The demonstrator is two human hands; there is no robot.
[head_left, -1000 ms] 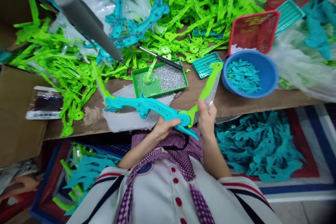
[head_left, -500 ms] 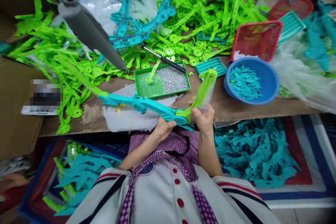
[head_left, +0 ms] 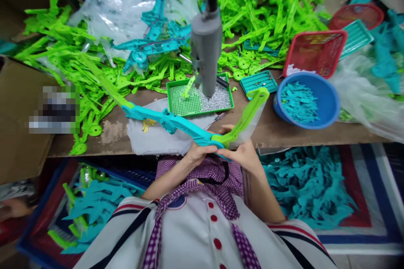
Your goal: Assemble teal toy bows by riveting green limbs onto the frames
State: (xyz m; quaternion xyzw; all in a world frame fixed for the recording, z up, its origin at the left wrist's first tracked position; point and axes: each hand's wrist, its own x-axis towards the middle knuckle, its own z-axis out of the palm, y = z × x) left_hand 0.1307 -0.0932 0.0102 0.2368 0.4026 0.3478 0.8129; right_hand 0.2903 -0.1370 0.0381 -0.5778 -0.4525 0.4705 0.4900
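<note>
this looks like an assembly workshop: a grey cylindrical power tool (head_left: 206,50) hangs over a green rectangular plastic tray (head_left: 176,105) of small silvery metal pieces (head_left: 221,98), with lime-green plastic parts (head_left: 265,12) heaped across the brown tabletop (head_left: 284,136).

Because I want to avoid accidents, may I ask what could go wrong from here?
The hanging grey tool might swing against the green tray and spill its small silvery pieces. The long jointed piece that the left hand and right hand hold might snag the loose lime parts near its left end.
</note>
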